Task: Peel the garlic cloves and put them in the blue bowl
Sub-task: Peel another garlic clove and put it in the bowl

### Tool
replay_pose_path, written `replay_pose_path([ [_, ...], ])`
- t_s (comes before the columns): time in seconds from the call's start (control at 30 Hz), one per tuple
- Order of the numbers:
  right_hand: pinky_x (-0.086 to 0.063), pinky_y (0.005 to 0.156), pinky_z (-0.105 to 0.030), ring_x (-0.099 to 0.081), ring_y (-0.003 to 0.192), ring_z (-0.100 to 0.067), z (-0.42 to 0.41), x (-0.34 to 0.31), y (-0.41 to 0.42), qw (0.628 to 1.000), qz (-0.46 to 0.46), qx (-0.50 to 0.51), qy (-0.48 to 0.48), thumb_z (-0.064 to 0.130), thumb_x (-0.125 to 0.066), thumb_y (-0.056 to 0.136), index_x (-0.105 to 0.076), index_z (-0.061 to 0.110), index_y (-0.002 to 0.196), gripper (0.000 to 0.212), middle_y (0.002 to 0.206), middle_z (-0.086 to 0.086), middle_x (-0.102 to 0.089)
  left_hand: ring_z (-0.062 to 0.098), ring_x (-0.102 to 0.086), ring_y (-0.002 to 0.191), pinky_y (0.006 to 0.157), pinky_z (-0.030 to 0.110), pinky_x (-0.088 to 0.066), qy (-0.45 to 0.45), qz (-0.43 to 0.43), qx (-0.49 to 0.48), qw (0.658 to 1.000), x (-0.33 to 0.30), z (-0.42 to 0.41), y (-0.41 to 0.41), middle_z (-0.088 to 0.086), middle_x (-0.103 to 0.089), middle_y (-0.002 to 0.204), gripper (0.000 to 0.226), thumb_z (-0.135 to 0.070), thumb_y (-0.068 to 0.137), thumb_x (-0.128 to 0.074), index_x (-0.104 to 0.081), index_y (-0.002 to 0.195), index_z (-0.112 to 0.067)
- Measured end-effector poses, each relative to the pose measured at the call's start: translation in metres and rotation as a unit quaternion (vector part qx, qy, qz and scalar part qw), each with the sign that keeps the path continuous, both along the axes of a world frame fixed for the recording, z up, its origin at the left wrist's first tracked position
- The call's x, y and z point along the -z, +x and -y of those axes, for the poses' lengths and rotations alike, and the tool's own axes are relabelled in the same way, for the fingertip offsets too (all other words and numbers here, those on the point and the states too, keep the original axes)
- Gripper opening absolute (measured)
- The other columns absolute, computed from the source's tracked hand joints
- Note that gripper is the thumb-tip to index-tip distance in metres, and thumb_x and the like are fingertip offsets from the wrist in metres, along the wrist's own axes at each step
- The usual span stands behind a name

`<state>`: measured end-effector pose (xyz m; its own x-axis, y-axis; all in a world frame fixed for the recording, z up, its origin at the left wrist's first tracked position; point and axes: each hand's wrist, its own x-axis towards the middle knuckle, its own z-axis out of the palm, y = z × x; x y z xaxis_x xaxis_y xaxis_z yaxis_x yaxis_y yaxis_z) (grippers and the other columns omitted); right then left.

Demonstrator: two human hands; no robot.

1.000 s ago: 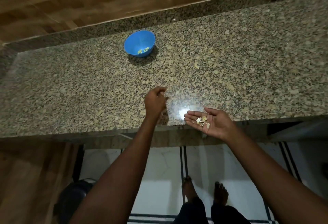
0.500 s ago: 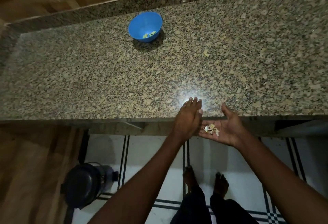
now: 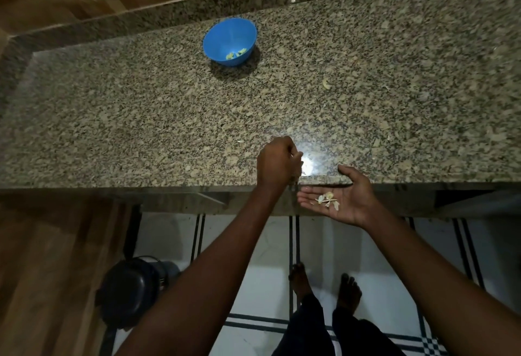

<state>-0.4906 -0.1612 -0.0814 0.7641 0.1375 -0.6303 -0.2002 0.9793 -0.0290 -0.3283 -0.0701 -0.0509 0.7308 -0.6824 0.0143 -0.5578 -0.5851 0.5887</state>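
Observation:
The blue bowl point(image 3: 222, 37) stands at the back of the granite counter point(image 3: 141, 119), with a few pale peeled garlic cloves point(image 3: 236, 54) in its bottom. My left hand point(image 3: 277, 162) is at the counter's front edge, its fingers curled down over the rim; nothing shows in it. My right hand point(image 3: 342, 196) is held palm up just below that edge, fingers straight, with garlic skin scraps point(image 3: 328, 200) lying on the palm. One pale garlic piece point(image 3: 326, 83) lies loose on the counter, right of the bowl.
Small skin flakes point(image 3: 376, 142) are scattered on the counter near the front. A dark round container point(image 3: 132, 291) sits on the tiled floor at the lower left, beside a wooden cabinet point(image 3: 50, 271). My bare feet point(image 3: 324, 285) stand below the counter.
My left hand went from flat at the counter edge to curled fingers, a little further left. My right palm stays under the edge with the skins. The camera view shifted slightly.

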Motion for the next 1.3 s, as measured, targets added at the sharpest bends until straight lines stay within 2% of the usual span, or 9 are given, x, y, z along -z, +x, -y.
replay_pose_path([
  [0.2, -0.034, 0.113, -0.055, -0.048, 0.128, -0.054, 0.001, 0.003, 0.001, 1.0, -0.006, -0.005, 0.003, 0.052, -0.051, 0.087, -0.046, -0.029, 0.126, 0.09, 0.135, -0.045, -0.045, 0.022, -0.056, 0.11, 0.089, 0.04, -0.052, -0.045, 0.037, -0.034, 0.998, 0.004, -0.007, 0.04, 0.01, -0.058, 0.123, 0.025, -0.013, 0.094, -0.061, -0.06, 0.118, -0.008],
  [0.33, -0.034, 0.113, -0.055, -0.047, 0.129, -0.054, 0.001, 0.006, -0.001, 1.0, -0.003, -0.009, 0.007, 0.059, -0.053, 0.087, -0.048, -0.03, 0.122, 0.095, 0.135, -0.045, -0.045, 0.038, -0.019, 0.15, 0.122, 0.048, -0.023, 0.122, 0.054, -0.042, 0.99, 0.029, -0.035, 0.076, 0.025, -0.025, 0.16, 0.062, -0.04, 0.105, -0.034, -0.031, 0.15, 0.003],
  [0.53, -0.054, 0.094, -0.053, -0.064, 0.109, -0.048, -0.002, 0.001, -0.001, 0.998, -0.034, -0.007, -0.045, 0.063, -0.051, 0.087, -0.048, -0.024, 0.124, 0.095, 0.124, -0.037, -0.059, 0.032, -0.011, 0.153, 0.125, 0.037, -0.007, 0.091, 0.02, 0.047, 0.995, 0.041, -0.025, -0.046, 0.02, -0.016, 0.163, 0.071, -0.048, 0.103, -0.016, -0.023, 0.155, 0.001],
  [0.73, -0.039, 0.109, -0.056, -0.053, 0.123, -0.053, -0.002, 0.004, 0.0, 0.998, -0.054, -0.007, -0.038, 0.063, -0.053, 0.085, -0.043, -0.025, 0.13, 0.1, 0.132, -0.042, -0.05, 0.033, -0.06, 0.119, 0.106, 0.045, -0.047, -0.041, 0.007, -0.034, 0.999, 0.032, -0.031, -0.011, 0.02, -0.062, 0.131, 0.051, -0.04, 0.105, -0.03, -0.06, 0.131, -0.008],
  [0.87, -0.039, 0.11, -0.055, -0.051, 0.125, -0.053, -0.002, 0.003, -0.001, 0.998, -0.051, 0.003, -0.026, 0.062, -0.056, 0.084, -0.043, -0.025, 0.129, 0.099, 0.132, -0.043, -0.049, 0.042, -0.04, 0.138, 0.115, 0.049, -0.033, 0.102, 0.068, -0.07, 0.99, 0.04, -0.044, -0.004, 0.026, -0.045, 0.148, 0.069, -0.045, 0.102, -0.015, -0.048, 0.141, 0.002],
  [0.97, -0.056, 0.09, -0.05, -0.067, 0.103, -0.043, -0.003, 0.0, -0.001, 0.995, -0.075, 0.015, -0.058, 0.062, -0.056, 0.083, -0.047, -0.02, 0.13, 0.095, 0.119, -0.031, -0.064, 0.038, -0.026, 0.148, 0.121, 0.046, -0.021, 0.108, 0.065, 0.02, 0.992, 0.043, -0.033, -0.067, 0.023, -0.033, 0.156, 0.065, -0.043, 0.103, -0.016, -0.041, 0.148, -0.004],
  [1.07, -0.061, 0.07, -0.042, -0.072, 0.081, -0.034, -0.001, 0.0, -0.006, 0.995, -0.083, 0.024, -0.058, 0.073, -0.052, 0.083, -0.05, -0.013, 0.132, 0.1, 0.102, -0.021, -0.07, 0.041, -0.06, 0.119, 0.097, 0.047, -0.051, 0.024, 0.096, 0.063, 0.993, 0.039, -0.015, -0.086, 0.022, -0.066, 0.125, 0.045, -0.025, 0.097, -0.037, -0.068, 0.12, -0.001],
  [1.17, -0.058, 0.083, -0.056, -0.068, 0.099, -0.047, 0.006, 0.002, -0.011, 0.993, -0.091, 0.021, -0.077, 0.08, -0.047, 0.081, -0.048, -0.022, 0.125, 0.111, 0.118, -0.036, -0.063, 0.029, -0.067, 0.091, 0.078, 0.038, -0.055, -0.054, 0.062, 0.037, 0.996, 0.025, -0.003, -0.063, 0.015, -0.072, 0.102, 0.026, -0.01, 0.092, -0.053, -0.072, 0.108, -0.001],
  [1.3, -0.04, 0.106, -0.059, -0.051, 0.123, -0.055, 0.013, 0.002, -0.014, 0.997, -0.076, 0.022, -0.026, 0.076, -0.053, 0.079, -0.042, -0.028, 0.126, 0.115, 0.129, -0.046, -0.049, 0.028, -0.046, 0.128, 0.107, 0.049, -0.043, 0.027, 0.05, 0.037, 0.998, 0.023, 0.02, -0.014, 0.022, -0.05, 0.141, 0.044, -0.02, 0.097, -0.054, -0.054, 0.137, -0.003],
])
